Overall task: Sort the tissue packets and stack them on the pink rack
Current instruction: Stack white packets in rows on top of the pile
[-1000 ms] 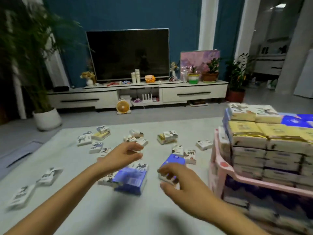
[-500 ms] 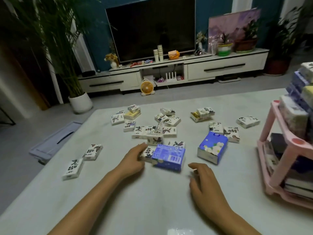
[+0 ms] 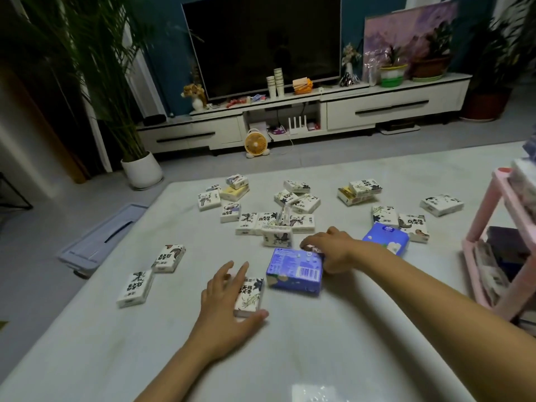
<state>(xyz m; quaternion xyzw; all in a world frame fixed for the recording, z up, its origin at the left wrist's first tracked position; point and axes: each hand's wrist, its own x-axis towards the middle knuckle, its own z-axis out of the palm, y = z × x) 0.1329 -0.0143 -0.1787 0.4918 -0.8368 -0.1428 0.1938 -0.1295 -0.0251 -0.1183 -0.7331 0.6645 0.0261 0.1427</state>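
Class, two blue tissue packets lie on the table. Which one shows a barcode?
The near blue packet, held by the right hand, lies barcode up. The far blue packet shows flowers instead.

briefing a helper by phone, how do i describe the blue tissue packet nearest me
On the pale grey tabletop, look between the left hand and the right hand. The blue plastic tissue packet there lies barcode up; the other blue packet further right shows white flowers instead.

The blue packet (image 3: pixel 294 271) bears a white barcode (image 3: pixel 308 273), white packets (image 3: pixel 249 295) carry dark, perhaps floral, print; the rack (image 3: pixel 468 245) is pink.
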